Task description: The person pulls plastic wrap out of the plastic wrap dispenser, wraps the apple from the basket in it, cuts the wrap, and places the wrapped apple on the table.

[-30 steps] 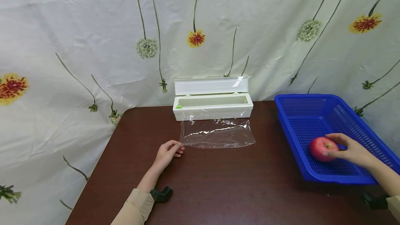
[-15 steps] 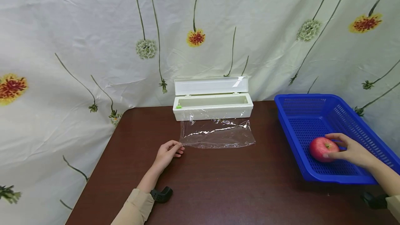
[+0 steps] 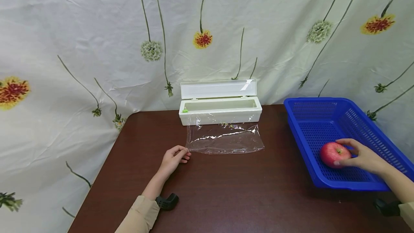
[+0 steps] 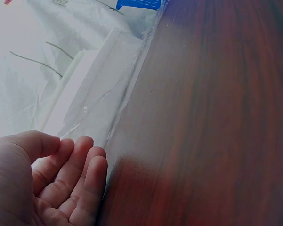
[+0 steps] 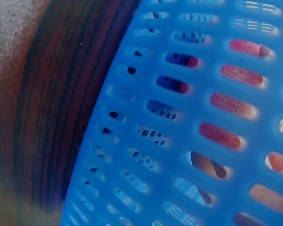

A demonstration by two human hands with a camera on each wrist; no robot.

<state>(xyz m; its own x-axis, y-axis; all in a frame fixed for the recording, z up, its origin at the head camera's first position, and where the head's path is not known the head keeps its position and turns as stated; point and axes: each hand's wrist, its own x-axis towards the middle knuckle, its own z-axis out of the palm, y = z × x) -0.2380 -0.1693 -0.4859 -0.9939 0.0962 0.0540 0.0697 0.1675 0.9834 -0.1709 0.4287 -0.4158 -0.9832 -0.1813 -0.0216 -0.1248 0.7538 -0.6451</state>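
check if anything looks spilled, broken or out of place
Nothing obvious looks spilled or broken. The film is wrinkled, which looks slightly untidy, but it drapes over the front of the open box; the apple is inside the basket.

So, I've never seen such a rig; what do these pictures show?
There's no robot: a person works bare-handed. The wide picture is from a head-worn camera; the other two come from the wrists, the right one facing a slotted blue plastic basket. The basket and a white cling film dispenser stand on the brown table. The dispenser's lid is open, with clear film out in front. The left hand pinches the film's corner; the right hand grips a red apple in the basket.
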